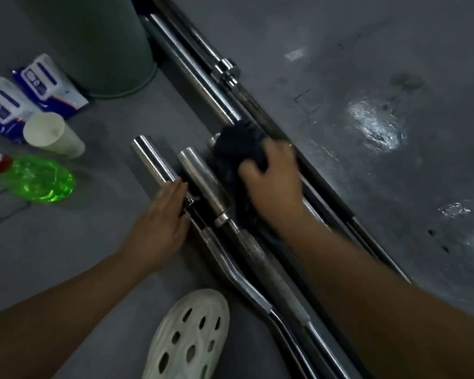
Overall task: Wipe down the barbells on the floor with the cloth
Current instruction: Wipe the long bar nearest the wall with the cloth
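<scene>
On the floor, barbells [203, 184] are laid side by side, long axes running upper left to lower right. A dark cloth [237, 149] is clamped in the right hand [271, 179]. One bar is touched by the flat, open left hand [162, 222].

bare forearms, sleeveless; off-white perforated foam clog [188, 337]

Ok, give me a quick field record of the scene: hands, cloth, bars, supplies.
right hand: grips the dark cloth, pressed on a bar sleeve
left hand: flat on the curved bar, beside its chrome sleeve
barbells: several lying side by side on the grey floor
supplies, left: green spray bottle, white cup on its side, two wipe packs
other: green bin, white clog
</scene>
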The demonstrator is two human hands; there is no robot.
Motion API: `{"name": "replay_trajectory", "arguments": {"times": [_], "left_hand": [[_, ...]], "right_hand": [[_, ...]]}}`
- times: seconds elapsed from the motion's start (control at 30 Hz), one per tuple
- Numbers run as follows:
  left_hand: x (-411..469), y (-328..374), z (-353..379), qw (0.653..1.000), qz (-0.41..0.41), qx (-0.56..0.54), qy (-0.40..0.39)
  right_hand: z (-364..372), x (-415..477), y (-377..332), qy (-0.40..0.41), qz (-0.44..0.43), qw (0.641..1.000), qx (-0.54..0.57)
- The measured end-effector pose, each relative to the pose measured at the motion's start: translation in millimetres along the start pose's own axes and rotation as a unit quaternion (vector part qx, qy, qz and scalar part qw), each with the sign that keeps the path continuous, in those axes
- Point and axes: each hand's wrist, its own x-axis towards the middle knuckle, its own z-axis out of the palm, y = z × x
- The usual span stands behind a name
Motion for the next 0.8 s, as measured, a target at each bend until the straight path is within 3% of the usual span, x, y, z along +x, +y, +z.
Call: {"name": "replay_trajectory", "arguments": {"times": [0.03,0.13,0.23,0.33,0.43,0.5,0.57,0.67,0.7,0.73,0.8], "left_hand": [[-0.4,-0.6,-3.1,1.000,0.007,-0.007,-0.002],[-3.7,-8.8,-13.7,0.999,0.002,-0.044,-0.006],[0.9,-9.1,-25.4,0.995,-0.025,-0.098,0.007],[1.5,-9.8,-24.7,0.984,-0.043,-0.168,0.030],[-5.4,-14.1,-19.0,0.972,-0.096,-0.212,0.024],[-9.8,-14.1,-20.7,0.970,-0.107,-0.216,0.019],[-14.2,-14.2,-25.0,0.974,-0.099,-0.202,0.015],[-21.7,-14.2,-27.8,0.988,-0.071,-0.133,0.011],[-23.5,-12.4,-25.5,0.991,-0.063,-0.121,0.012],[-24.3,-8.0,-22.8,0.992,-0.059,-0.115,0.011],[-24.6,0.6,-17.2,0.994,-0.042,-0.103,0.008]], "right_hand": [[5.9,28.2,5.1,0.021,0.036,0.999,-0.013],[38.8,50.9,14.0,-0.040,0.102,0.990,-0.090],[66.3,-12.4,-7.3,-0.121,-0.039,0.976,-0.179],[60.5,-52.0,-35.9,-0.243,-0.142,0.951,-0.124],[65.7,-32.8,-32.2,-0.167,-0.097,0.978,-0.084],[81.1,-34.0,-30.5,-0.152,-0.081,0.971,-0.166],[89.3,-57.0,-28.4,-0.175,-0.141,0.944,-0.243],[59.8,-85.1,-2.7,-0.243,-0.247,0.906,-0.241],[41.6,-90.7,12.9,-0.271,-0.248,0.898,-0.240],[21.2,-93.7,23.3,-0.279,-0.222,0.905,-0.233],[-16.8,-84.9,35.2,-0.216,-0.104,0.952,-0.190]]}}
